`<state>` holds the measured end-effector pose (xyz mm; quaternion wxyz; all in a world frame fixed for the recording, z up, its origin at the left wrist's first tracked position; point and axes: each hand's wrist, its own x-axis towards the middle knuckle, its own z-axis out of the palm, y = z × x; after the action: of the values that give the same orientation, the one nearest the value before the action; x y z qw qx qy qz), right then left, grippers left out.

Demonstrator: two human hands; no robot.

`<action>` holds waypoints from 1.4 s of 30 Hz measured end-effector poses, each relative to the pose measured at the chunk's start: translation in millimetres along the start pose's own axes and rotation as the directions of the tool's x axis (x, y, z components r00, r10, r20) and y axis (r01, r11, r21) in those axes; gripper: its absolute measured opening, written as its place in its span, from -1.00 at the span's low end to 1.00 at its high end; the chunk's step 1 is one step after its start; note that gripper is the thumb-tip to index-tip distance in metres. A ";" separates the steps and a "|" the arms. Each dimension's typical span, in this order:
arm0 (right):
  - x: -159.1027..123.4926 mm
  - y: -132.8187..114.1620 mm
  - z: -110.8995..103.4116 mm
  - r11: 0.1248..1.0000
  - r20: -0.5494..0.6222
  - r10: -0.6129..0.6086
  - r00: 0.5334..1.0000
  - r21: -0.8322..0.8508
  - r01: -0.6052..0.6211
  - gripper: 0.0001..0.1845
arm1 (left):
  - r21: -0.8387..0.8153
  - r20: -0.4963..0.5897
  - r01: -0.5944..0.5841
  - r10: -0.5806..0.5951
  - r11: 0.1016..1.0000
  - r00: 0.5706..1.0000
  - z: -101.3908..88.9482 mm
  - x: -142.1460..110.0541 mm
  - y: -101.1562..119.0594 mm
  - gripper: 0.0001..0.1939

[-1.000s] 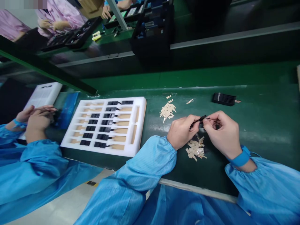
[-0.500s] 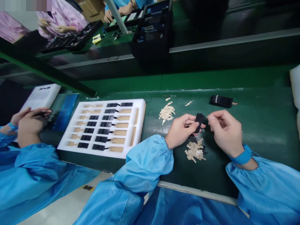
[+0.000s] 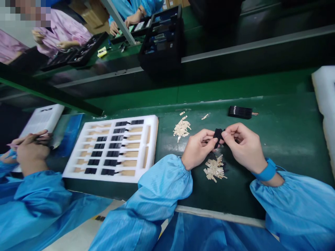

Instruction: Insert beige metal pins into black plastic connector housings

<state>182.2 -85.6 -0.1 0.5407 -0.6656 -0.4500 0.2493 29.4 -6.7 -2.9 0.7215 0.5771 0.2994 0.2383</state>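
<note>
Between the thumb and fingers of my left hand (image 3: 196,149) is a small flat black part (image 3: 217,137), tilted over the bench. My right hand (image 3: 244,146) is closed in a pinch at the right end of this part, its fingertips touching it; whatever lies between them is too small to make out. Just below both hands is a loose pile of small pale metal tabs (image 3: 215,168), with some dark pieces partly hidden beside it. A second pile of tabs (image 3: 182,128) lies farther back on the left. Behind my right hand rests a black ribbed block (image 3: 240,112) with a thin tab sticking out.
Left of my arm stands a white foam tray (image 3: 154,143) with black ribbed parts in several slots. A co-worker's hands (image 3: 34,150) work at the far left near a blue sheet (image 3: 72,130). White foam (image 3: 324,94) stands at the right edge. Black bins (image 3: 162,45) stand behind.
My right hand has moved left, and its fingertips now meet the black part in my left hand. The whole view has shifted slightly.
</note>
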 end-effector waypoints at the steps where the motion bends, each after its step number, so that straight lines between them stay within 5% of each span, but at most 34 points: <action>1: -0.1 0.2 0.1 1.000 0.001 -0.001 1.000 0.002 0.001 -0.82 | 0.009 0.003 -0.003 0.003 1.000 1.000 -0.4 -0.1 0.0 -0.60; 7: 4.3 -4.4 -1.8 0.988 0.064 0.057 0.996 0.139 -0.065 -0.76 | -0.049 0.091 0.034 -0.029 0.998 0.995 -6.4 1.7 6.1 -0.55; 14: 7.7 -7.4 -9.1 0.932 0.252 0.080 0.964 0.324 -0.162 -0.70 | -0.271 0.255 0.264 -0.195 0.926 0.947 -14.5 2.1 14.8 -0.52; 26: 0.2 -8.1 -3.3 0.934 0.263 0.063 0.963 0.325 -0.149 -0.76 | -0.410 0.252 0.309 -0.219 0.858 0.943 -17.1 4.4 10.0 -0.53; 33: 7.6 -9.3 -10.6 0.975 -0.026 -0.026 0.999 0.221 0.031 -0.93 | -0.422 0.219 0.317 -0.243 0.850 0.945 -19.0 4.6 13.3 -0.56; 42: 5.8 -7.0 -12.0 0.988 -0.020 -0.049 0.999 0.143 0.051 -0.93 | -0.382 0.223 0.317 -0.246 0.868 0.943 -17.4 4.1 14.5 -0.55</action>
<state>192.4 -86.4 11.0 0.5968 -0.6154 -0.4432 0.2620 20.0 11.3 7.9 0.8765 0.3793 0.2620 0.1389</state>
